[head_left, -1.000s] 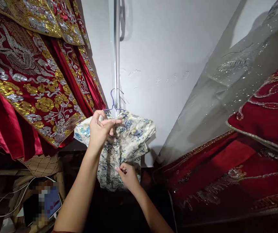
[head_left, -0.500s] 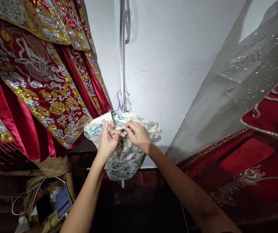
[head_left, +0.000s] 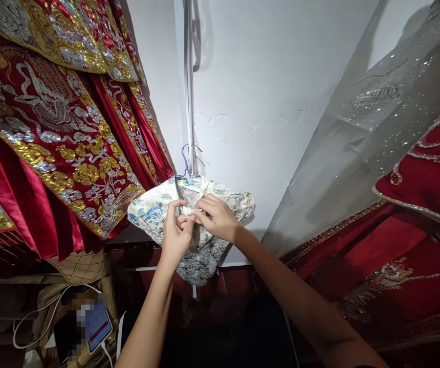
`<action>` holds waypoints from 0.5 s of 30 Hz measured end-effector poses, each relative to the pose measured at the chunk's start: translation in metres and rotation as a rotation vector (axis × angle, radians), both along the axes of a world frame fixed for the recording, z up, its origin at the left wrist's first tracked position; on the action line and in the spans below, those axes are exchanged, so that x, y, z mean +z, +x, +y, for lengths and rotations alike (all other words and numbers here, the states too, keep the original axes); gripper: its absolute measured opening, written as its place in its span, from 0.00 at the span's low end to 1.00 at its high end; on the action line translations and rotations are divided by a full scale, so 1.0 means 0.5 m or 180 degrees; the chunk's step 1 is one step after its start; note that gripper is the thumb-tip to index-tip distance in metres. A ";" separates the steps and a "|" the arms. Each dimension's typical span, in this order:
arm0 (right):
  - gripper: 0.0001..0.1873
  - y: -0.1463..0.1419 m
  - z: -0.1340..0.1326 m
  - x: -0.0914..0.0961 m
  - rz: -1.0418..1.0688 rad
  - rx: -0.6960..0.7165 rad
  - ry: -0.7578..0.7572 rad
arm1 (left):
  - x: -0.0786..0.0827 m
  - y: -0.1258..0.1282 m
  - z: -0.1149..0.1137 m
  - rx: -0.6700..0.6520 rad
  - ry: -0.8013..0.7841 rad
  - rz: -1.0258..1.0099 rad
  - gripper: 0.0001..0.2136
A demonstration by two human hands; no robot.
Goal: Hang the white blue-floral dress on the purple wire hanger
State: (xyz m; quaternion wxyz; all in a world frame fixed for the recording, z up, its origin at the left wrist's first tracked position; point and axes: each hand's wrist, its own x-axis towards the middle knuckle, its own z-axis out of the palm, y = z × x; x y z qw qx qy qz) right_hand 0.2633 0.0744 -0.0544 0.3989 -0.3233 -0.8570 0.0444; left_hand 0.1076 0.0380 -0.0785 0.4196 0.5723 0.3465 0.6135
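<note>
White wall (head_left: 254,71) is rising beyond the left hand (head_left: 177,235) and the right hand (head_left: 220,219), its paint showing small scuffs. Just ahead of them a metal pole (head_left: 189,102) is standing, with a purple hanger (head_left: 185,166) showing against it; what the hook is catching cannot be told. From that hanger a cream floral shirt (head_left: 149,209) is hanging directly under the fingers, its darker lower part dangling below them. Both hands are pinching its front just under the collar, fingertips meeting; what they are nipping is too small to make out.

Left of the left hand, embroidered red cloth (head_left: 57,171) is draping, its edge running near the sleeve. Right of the right hand, wall is stretching widely before a translucent sheet (head_left: 331,153), and beaded red cloth (head_left: 431,179) is hanging farther out. Dark-red floor (head_left: 239,280) is showing below the shirt.

Low to the left hand's left, a phone (head_left: 99,324) is resting on bamboo-like furniture (head_left: 108,290), its screen displaying a red bar and writing too small to read.
</note>
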 end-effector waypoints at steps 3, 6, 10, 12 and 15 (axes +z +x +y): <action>0.09 -0.002 0.004 0.019 0.0204 0.0071 0.0156 | -0.016 0.008 0.026 0.0031 0.0063 0.0096 0.19; 0.10 0.018 0.009 0.061 0.0926 -0.0127 0.0307 | -0.051 0.008 0.036 -0.0083 -0.0087 0.0561 0.25; 0.12 0.109 0.025 0.089 0.1959 -0.0452 0.0119 | -0.116 0.006 -0.001 -0.0367 -0.0442 0.1066 0.31; 0.13 0.169 0.041 0.070 0.2563 -0.0361 -0.0415 | -0.129 0.007 -0.016 -0.0364 -0.0478 0.1060 0.32; 0.15 0.240 0.065 0.007 0.3795 0.0012 -0.1525 | -0.106 0.003 0.007 0.0308 -0.0077 0.1015 0.32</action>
